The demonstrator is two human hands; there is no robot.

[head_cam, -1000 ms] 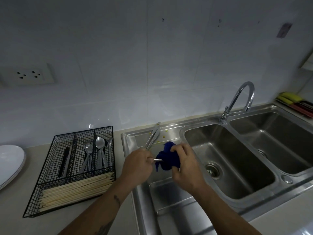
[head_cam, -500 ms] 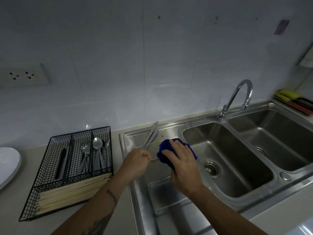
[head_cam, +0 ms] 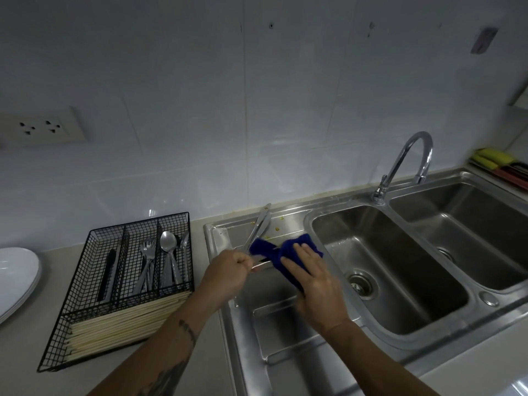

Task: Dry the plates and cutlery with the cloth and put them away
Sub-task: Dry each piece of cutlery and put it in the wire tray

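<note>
My left hand (head_cam: 227, 271) grips the handle of a metal piece of cutlery (head_cam: 261, 265) over the sink's draining board (head_cam: 274, 332). My right hand (head_cam: 313, 277) holds a dark blue cloth (head_cam: 278, 250) wrapped around the far end of that piece, so its tip is hidden. Two table knives (head_cam: 258, 228) lie on the draining board just behind my hands. A black wire cutlery tray (head_cam: 85, 298) stands on the counter to the left, holding forks (head_cam: 148, 261), spoons (head_cam: 168, 252), a dark-handled knife (head_cam: 108, 274) and several chopsticks (head_cam: 123, 324). White plates (head_cam: 17, 278) sit at the far left edge.
A double steel sink (head_cam: 394, 270) with a curved tap (head_cam: 405, 164) fills the right side. Yellow and red items (head_cam: 503, 165) lie at the far right of the counter. A wall socket (head_cam: 40, 128) is on the tiled wall above the tray.
My right hand has slid the cloth along the held cutlery, and the cloth has spread out toward the knives. My left hand has kept its grip in nearly the same place.
</note>
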